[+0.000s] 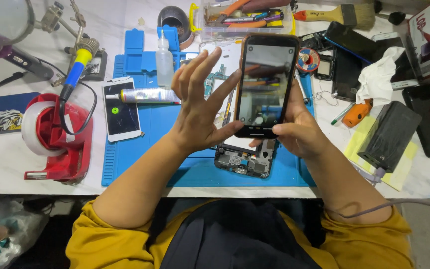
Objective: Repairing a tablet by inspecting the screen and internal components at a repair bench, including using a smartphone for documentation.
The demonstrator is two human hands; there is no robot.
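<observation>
- White tabletop [6, 164] is covered by a blue mat [175, 124]; an opened phone [242, 162] lies on it
- 1 black smartphone [267, 84] is gripped upright by the right hand [299, 132]; it is touched at its edge by the left hand [200, 104], fingers spread

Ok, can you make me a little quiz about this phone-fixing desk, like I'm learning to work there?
1. True or false: the right hand holds the orange-edged phone up over the blue mat.
2. What lies on the mat right below that phone? A) an opened phone body with its insides showing, B) a paintbrush, C) a tape roll.
3. What does the tube of glue rest on?

Key
1. True; the left hand is beside it with fingers spread, thumb at the phone's lower edge.
2. A, the opened phone body.
3. On the white phone at the mat's left edge, and on the mat.
</observation>
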